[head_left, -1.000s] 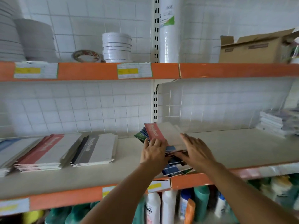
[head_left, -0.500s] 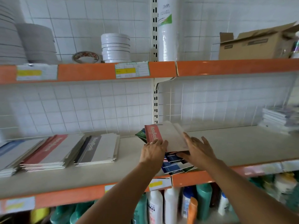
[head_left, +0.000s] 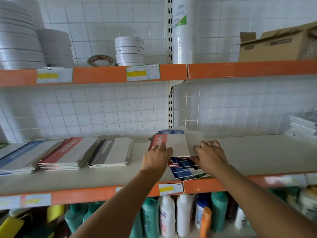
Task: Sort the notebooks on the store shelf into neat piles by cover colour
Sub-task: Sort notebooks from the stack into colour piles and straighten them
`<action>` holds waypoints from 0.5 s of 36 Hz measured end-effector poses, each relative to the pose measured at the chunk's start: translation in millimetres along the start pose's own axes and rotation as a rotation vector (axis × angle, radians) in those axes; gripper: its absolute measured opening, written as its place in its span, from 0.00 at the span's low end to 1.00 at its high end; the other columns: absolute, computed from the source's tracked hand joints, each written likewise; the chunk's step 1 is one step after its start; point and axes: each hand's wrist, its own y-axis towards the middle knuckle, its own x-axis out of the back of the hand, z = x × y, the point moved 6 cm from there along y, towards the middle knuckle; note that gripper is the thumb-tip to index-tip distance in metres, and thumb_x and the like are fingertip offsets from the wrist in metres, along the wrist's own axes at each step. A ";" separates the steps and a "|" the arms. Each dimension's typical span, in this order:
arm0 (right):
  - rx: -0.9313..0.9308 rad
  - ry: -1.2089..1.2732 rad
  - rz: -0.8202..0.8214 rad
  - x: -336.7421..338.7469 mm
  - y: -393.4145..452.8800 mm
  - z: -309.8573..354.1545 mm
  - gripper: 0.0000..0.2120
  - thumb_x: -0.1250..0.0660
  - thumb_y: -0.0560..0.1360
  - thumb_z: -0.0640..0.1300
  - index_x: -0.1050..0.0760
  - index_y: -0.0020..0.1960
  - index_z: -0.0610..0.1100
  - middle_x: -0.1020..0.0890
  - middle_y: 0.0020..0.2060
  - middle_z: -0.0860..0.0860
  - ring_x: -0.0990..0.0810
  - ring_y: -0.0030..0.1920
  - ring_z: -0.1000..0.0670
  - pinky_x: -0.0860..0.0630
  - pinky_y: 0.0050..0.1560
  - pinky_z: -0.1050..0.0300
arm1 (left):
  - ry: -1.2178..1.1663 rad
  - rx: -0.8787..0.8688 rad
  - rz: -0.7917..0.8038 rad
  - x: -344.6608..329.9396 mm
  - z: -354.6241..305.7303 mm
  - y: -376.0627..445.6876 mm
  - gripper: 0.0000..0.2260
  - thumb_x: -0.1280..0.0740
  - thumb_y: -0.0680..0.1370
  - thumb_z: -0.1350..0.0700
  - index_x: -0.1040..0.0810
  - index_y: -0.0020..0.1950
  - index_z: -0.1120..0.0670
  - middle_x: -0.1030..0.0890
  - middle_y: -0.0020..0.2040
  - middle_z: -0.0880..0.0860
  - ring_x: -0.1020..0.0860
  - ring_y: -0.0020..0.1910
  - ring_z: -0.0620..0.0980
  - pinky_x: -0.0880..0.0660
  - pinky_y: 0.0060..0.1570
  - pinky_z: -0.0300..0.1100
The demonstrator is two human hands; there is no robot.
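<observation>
A messy heap of notebooks (head_left: pixel 184 166) lies on the middle shelf (head_left: pixel 103 176) near its front edge, with blue, red and green covers showing. On top sits a red-spined notebook (head_left: pixel 176 144) with a beige cover. My left hand (head_left: pixel 157 156) grips its left edge, thumb on top. My right hand (head_left: pixel 210 154) presses flat on the heap's right side, fingers spread over the beige covers. To the left lie three neat piles: a blue pile (head_left: pixel 18 159), a red pile (head_left: pixel 68 153) and a dark grey pile (head_left: pixel 111 152).
White tape rolls (head_left: pixel 129 50), a brown tape roll (head_left: pixel 101 60) and a cardboard box (head_left: pixel 277 45) stand on the upper shelf. Another stack of booklets (head_left: pixel 302 124) sits at the far right. Bottles (head_left: pixel 167 215) fill the shelf below.
The red-spined notebook has been lifted slightly and shifted back on the heap. My right hand slid from its near edge onto the covers at the right. The view has tilted slightly.
</observation>
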 end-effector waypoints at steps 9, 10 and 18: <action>0.054 0.084 0.070 6.7 -6.2 15.0 0.19 0.38 0.75 0.34 0.33 0.65 0.41 0.26 0.59 0.45 0.24 0.55 0.47 0.30 0.46 0.59 | -0.043 0.051 -0.048 14.0 19.3 -14.4 0.16 0.44 0.81 0.63 0.32 0.67 0.51 0.27 0.66 0.53 0.23 0.58 0.53 0.23 0.53 0.45; 0.056 0.082 0.071 5.4 -7.8 15.3 0.21 0.38 0.75 0.34 0.35 0.67 0.41 0.26 0.60 0.45 0.24 0.55 0.47 0.29 0.46 0.58 | -0.036 0.055 -0.050 14.2 21.2 -15.8 0.17 0.45 0.81 0.63 0.33 0.69 0.51 0.27 0.67 0.52 0.24 0.59 0.53 0.23 0.53 0.45; 0.179 0.044 -0.006 -0.8 -17.7 14.2 0.30 0.44 0.80 0.36 0.50 0.78 0.48 0.37 0.73 0.46 0.33 0.70 0.47 0.32 0.68 0.55 | 0.000 0.117 -0.011 17.8 35.0 -33.6 0.26 0.47 0.81 0.64 0.44 0.77 0.48 0.37 0.75 0.49 0.30 0.68 0.54 0.29 0.61 0.48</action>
